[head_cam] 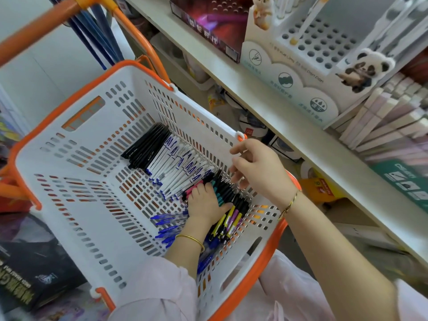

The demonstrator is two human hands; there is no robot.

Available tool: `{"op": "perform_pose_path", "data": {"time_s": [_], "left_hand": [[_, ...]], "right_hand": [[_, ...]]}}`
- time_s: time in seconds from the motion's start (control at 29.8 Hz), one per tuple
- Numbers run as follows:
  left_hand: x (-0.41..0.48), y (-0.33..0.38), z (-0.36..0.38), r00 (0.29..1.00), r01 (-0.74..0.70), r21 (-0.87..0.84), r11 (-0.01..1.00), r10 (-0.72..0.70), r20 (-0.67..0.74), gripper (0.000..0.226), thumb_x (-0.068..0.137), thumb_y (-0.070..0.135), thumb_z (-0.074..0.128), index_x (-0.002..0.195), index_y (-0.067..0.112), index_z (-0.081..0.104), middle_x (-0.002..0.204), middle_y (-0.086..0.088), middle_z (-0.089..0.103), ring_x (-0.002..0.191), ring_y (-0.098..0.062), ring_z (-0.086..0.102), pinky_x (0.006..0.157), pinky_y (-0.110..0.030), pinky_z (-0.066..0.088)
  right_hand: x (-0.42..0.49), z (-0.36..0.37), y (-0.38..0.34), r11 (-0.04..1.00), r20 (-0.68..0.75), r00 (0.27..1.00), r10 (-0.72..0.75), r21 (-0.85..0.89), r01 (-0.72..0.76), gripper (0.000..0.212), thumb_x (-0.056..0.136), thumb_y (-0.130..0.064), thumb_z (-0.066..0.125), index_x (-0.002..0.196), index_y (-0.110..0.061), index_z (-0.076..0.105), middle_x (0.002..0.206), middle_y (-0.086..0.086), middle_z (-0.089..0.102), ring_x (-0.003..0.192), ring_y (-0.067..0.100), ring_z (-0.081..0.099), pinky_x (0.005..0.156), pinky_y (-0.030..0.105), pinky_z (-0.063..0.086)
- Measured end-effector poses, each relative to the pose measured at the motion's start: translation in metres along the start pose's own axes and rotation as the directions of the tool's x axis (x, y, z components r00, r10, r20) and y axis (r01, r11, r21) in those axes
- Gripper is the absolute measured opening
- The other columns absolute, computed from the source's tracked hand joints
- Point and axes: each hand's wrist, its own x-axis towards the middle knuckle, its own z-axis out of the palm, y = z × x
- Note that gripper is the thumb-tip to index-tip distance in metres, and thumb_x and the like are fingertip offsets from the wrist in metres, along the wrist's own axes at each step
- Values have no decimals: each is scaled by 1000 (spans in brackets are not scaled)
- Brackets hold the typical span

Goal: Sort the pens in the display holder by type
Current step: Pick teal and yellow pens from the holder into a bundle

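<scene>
Left hand (206, 203) flat on black pens (236, 200); right hand (257, 167) loose, empty, over basket (139, 74) wall.

L hand (206, 202) on pens (231, 194) in basket (208, 117); R hand (257, 167) hovers by rim, fingers loose.

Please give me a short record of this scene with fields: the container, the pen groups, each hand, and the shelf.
container: white basket with orange rim
pen groups: black pens; white pens with blue print; blue-capped pens; yellow and purple pens
left hand: rests on dark pens inside the basket
right hand: over the basket wall on the shelf side, fingers loosely curled, nothing visible in it
shelf: white display holder, many holes empty
</scene>
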Motion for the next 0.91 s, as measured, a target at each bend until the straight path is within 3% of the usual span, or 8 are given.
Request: {"op": "perform_pose_path", "data": {"time_s": [0.2,0.34,0.67,0.91], "left_hand": [[-2,-1,2,998,26,-101,995,-31,-55,91,75,68,59,136,5,34,143,-17,26,133,-32,26,109,-40,27],[-3,-2,2,997,20,-109,994,-29,-75,90,75,69,59,134,5,36,141,-17,28,132,-31,25,110,-40,27],[10,-3,-19,989,18,-103,995,-3,151,92,72,56,72,138,3,34,141,-18,35,133,-33,32,106,-43,36],[8,1,-21,992,-8,-105,994,22,126,69,81,34,71,131,-1,39,136,-21,34,124,-33,40,101,-37,39]], "right_hand": [[0,0,-3,1000,13,1000,-11,-21,11,16,95,-8,45,108,-13,53,83,8,66,59,11,66,50,23,56],[0,0,-5,1000,14,1000,-17,-24,17,15,95,-8,45,107,-14,52,83,8,66,60,11,66,51,24,56],[-3,0,-1,1000,-4,1000,-17,-18,17,15,96,-10,45,108,-14,53,83,8,66,56,7,64,49,19,53],[-3,-1,-3,1000,-7,1000,-4,15,4,15,95,-10,45,107,-14,53,83,8,66,57,8,64,50,22,55]]}}
